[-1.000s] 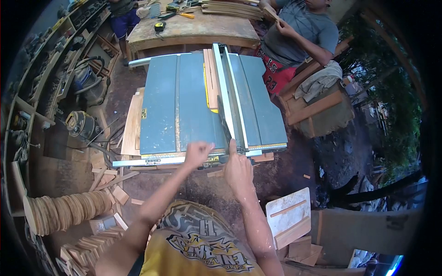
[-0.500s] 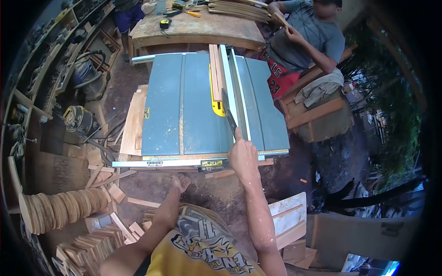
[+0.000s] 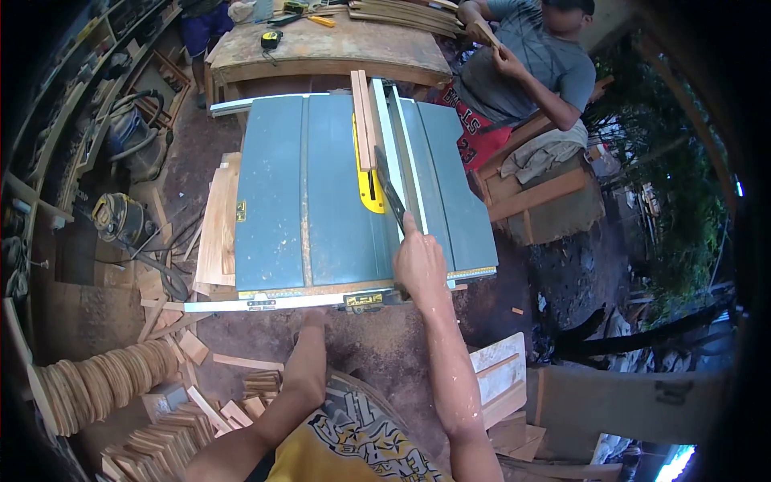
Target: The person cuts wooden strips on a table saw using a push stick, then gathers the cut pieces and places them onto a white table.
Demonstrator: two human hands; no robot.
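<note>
Right hand (image 3: 420,261) grasping black push stick (image 3: 391,189), tip beside wood piece (image 3: 368,124) at 11 o'clock. Piece overhangs 12 o'clock edge of saw table (image 3: 273,177); fence (image 3: 399,149) close at 3, wide tabletop at 9. Left hand (image 3: 313,316) by 6 o'clock edge; fingers: cannot tell.

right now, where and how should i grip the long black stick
Probably grip the long black stick by its near end, from the person's side, where the right hand holds it: it slants away, far tip beside the pale brown wooden piece, so this grip should stay back from the slotted yellow plate.
</note>
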